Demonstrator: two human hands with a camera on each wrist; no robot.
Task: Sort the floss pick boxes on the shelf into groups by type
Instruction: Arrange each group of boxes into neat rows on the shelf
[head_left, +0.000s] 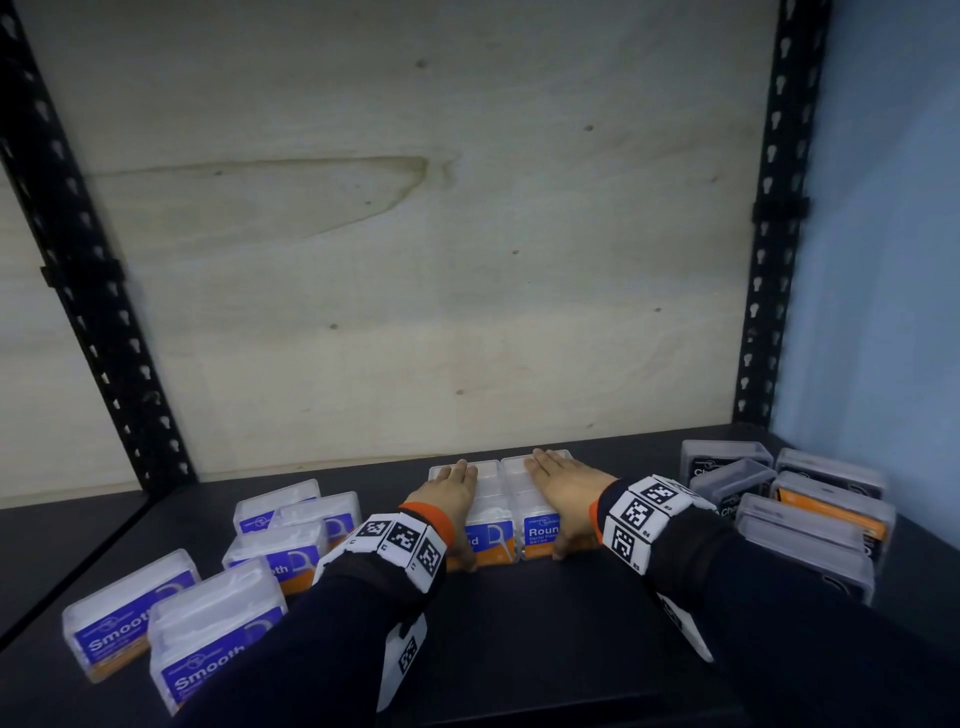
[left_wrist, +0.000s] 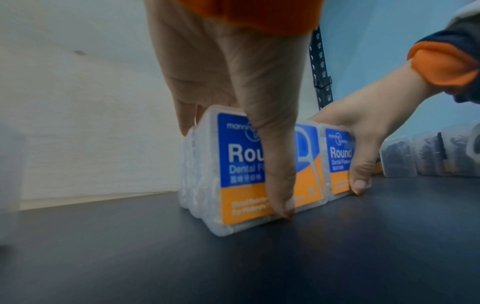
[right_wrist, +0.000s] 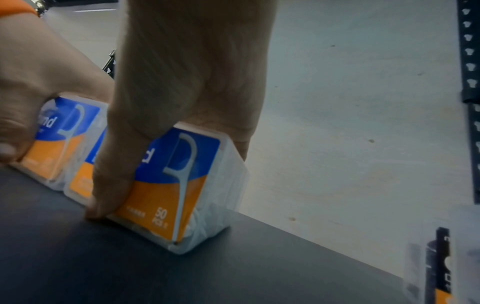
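Shelf (head_left: 519, 613): dark board; Smooth boxes (head_left: 171, 618) left, black-labelled boxes (head_left: 810, 519) right
Round boxes (head_left: 506, 512): two rows mid-shelf, standing side by side
Left hand (head_left: 449, 496): grasps left row, fingers over top, thumb on front label
Right hand (head_left: 566, 493): grasps right row likewise
Advice: squeeze both rows evenly, slide them together, keep fronts flush

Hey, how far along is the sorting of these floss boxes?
Mostly done. Smooth boxes are gathered at the left, black boxes at the right. Left hand and right hand each grip a stack of Round boxes in the middle. Left: tidying the loose outer groups.
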